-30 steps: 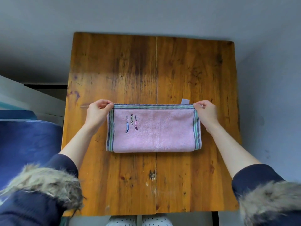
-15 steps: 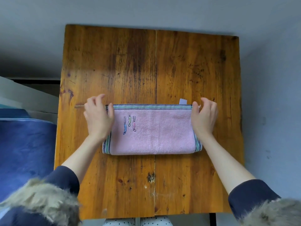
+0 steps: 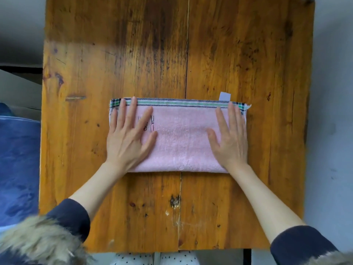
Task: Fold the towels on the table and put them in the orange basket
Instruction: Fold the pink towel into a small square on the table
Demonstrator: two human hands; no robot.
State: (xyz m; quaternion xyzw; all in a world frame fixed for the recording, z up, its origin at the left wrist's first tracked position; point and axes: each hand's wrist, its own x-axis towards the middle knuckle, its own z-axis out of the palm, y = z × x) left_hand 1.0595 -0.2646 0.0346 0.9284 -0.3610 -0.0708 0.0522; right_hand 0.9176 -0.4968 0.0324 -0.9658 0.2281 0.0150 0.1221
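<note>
Head view, straight down, close overhead

The towel (image 3: 183, 142) was pale pink, its far edge banded in green, white and navy stripes, plaid at the corners, with a white tag (image 3: 225, 96). The counter (image 3: 238, 54) was orange-brown wood with dark stains. The sleeves (image 3: 70, 215) were navy with tan fur trim.

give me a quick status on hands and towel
Left hand and right hand flat, pressing pink towel. Towel folded on table. Orange basket out of view.
</note>
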